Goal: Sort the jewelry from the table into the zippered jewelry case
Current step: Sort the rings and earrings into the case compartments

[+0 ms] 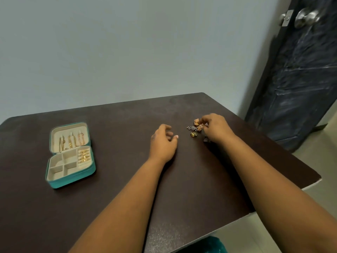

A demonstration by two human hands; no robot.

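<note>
Jewelry case [70, 155] lies open, lid away from person.

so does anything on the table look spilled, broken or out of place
Nothing looks damaged or spilled. The teal jewelry case lies open and flat, slightly turned. The loose jewelry pieces sit clustered by the right hand, awaiting sorting.

Dark table [127, 179], open teal case [71, 156], loose jewelry [194, 128]
</note>
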